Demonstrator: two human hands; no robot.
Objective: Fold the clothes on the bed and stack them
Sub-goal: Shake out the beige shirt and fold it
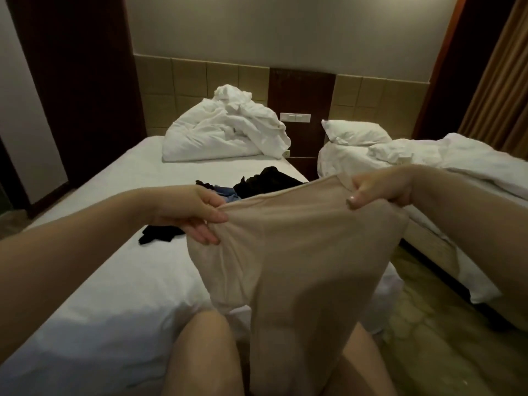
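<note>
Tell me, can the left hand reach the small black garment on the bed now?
Probably not at once: the left hand grips the beige garment. The small black garment lies uncovered near it.

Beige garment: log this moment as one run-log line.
beige garment: held up, unfolded | left hand: grips one top corner | right hand: grips other corner | bed: black clothes, blue garment unfolded

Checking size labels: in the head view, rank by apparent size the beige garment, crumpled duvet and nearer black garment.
1. beige garment, inflated by nearness to the camera
2. crumpled duvet
3. nearer black garment
</note>
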